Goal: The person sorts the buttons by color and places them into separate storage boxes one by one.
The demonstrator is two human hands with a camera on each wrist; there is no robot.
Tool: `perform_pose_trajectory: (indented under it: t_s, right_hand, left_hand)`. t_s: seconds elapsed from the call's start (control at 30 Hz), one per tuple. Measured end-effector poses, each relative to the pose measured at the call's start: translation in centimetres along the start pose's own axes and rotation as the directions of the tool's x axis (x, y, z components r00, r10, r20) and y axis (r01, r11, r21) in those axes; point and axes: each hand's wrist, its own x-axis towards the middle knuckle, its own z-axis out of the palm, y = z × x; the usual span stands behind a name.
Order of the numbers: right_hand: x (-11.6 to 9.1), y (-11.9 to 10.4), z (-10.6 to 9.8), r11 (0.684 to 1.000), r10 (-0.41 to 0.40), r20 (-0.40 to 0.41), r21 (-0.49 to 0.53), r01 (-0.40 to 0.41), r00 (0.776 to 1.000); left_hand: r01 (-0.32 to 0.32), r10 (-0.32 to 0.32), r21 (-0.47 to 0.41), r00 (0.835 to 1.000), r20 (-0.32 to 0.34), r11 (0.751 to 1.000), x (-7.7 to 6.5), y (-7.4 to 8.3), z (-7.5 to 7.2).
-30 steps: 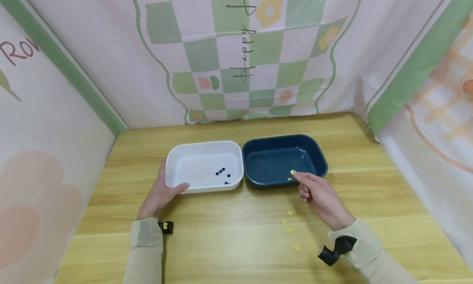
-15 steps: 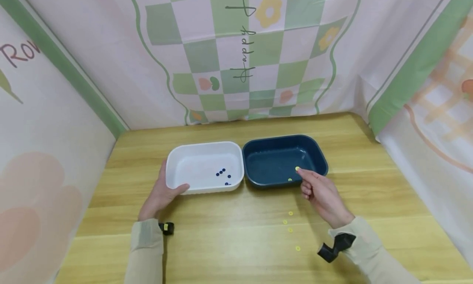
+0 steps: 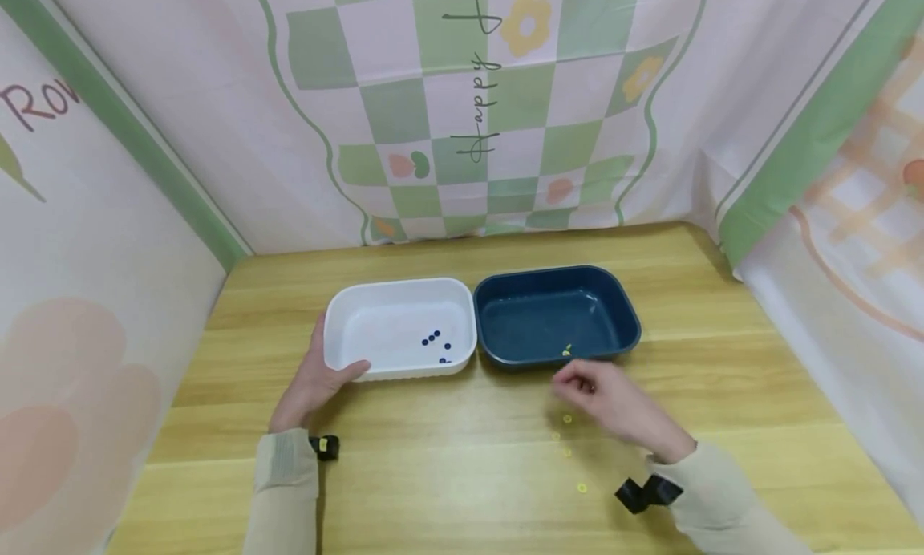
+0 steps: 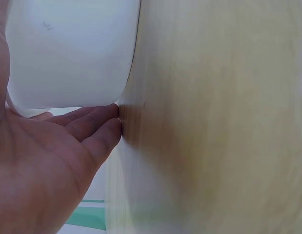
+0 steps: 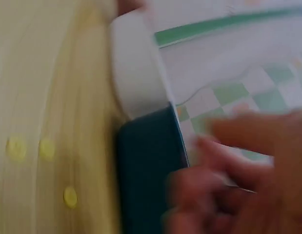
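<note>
My left hand [image 3: 312, 382] holds the white tray [image 3: 342, 318] at its left end, thumb over the front rim. In the left wrist view its other fingers [image 4: 99, 139] lie along the tray's outside, by the tabletop. My right hand [image 3: 613, 399], blurred, hovers just in front of the dark blue tray [image 3: 534, 318], fingers loosely bent, with nothing visible between them. Small yellow buttons [image 3: 566, 351] lie near that tray's front wall. Several more yellow buttons [image 3: 581, 488] lie on the table below the hand. Several dark blue buttons [image 3: 431, 338] are inside the white tray.
Both trays stand side by side, ends touching, on a wooden table [image 3: 433, 475]. A patterned curtain [image 3: 462, 98] hangs behind the table's back edge, and more cloth [image 3: 108, 298] encloses the sides.
My right hand has let go of a yellow button in the dark blue tray and drawn back over its front rim toward the buttons on the table. The left hand stays put.
</note>
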Motion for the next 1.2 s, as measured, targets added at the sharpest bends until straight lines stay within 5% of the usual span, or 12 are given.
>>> perform_pose_trajectory:
  t_s: [0.13, 0.23, 0.33, 0.57, 1.0, 1.1, 1.2]
  right_hand:
    - [-0.9, 0.1, 1.7, 0.913, -0.097, 0.162, -0.378, 0.153, 0.982]
    - [-1.3, 0.6, 2.7, 0.854, -0.105, 0.196, -0.484, 0.189, 0.975]
    - [-1.3, 0.9, 3.3, 0.832, -0.106, 0.192, -0.52, 0.193, 0.976]
    - [-1.1, 0.8, 3.3, 0.832, -0.09, 0.18, -0.527, 0.174, 0.979]
    - [-0.9, 1.1, 3.5, 0.808, -0.137, 0.089, -0.567, 0.163, 0.987]
    - [-1.1, 1.2, 3.5, 0.83, -0.137, 0.09, -0.534, 0.163, 0.987]
    - [-1.0, 1.2, 3.4, 0.886, -0.09, 0.11, -0.444, 0.13, 0.99]
  left_hand:
    - [0.01, -0.01, 0.011, 1.0, -0.004, 1.0, -0.1, 0.1, 0.0]
    - [-0.003, 0.003, 0.016, 1.0, -0.004, 1.0, -0.2, -0.1, 0.1]
    - [-0.011, 0.012, 0.017, 1.0, -0.003, 1.0, -0.2, -0.3, 0.2]
    - [-0.039, 0.039, 0.004, 0.999, -0.001, 0.999, -0.1, -0.2, 0.1]
    - [0.017, -0.017, 0.016, 1.0, 0.004, 1.0, -0.1, 0.2, 0.0]
    - [0.02, -0.02, 0.017, 1.0, 0.002, 1.0, -0.2, 0.3, -0.1]
    - [0.026, -0.026, 0.021, 1.0, 0.006, 0.999, -0.3, 0.3, 0.0]
